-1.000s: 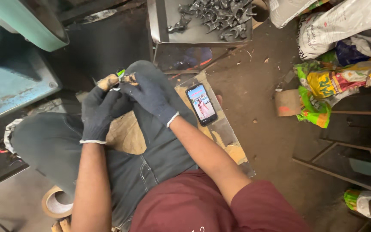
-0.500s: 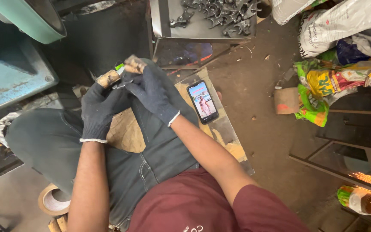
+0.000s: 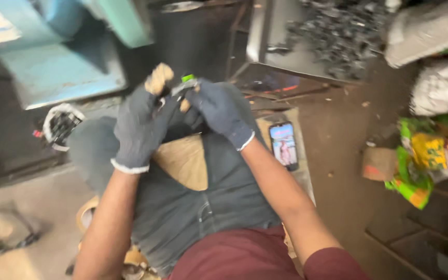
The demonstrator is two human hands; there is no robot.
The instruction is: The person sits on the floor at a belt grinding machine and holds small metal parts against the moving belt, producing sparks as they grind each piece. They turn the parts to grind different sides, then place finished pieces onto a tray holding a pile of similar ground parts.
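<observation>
From the head camera, looking down over the lap: both hands wear dark grey knit gloves with worn-through tips. The left hand (image 3: 140, 122) is raised above the left knee, its fingers (image 3: 157, 79) curled in tight, a bare fingertip poking out of the torn glove at the top. The right hand (image 3: 220, 107) sits just beside it, fingers bent and closed inward towards the left. Between the two hands, pinched at the fingertips of both, is a small metal part (image 3: 182, 88) with a bright green piece on its top end; motion blur hides its exact shape. It is held in the air above the knees, touching both gloves.

On the lap lies a tan piece of cardboard (image 3: 185, 162) over the grey trousers. To the right of the right forearm a phone (image 3: 284, 145) lies flat on the floor with its screen lit. Farther up, a metal tray (image 3: 263, 36) holds a heap of dark metal pieces (image 3: 343, 33). At the far right sit colourful plastic packets (image 3: 426, 161).
</observation>
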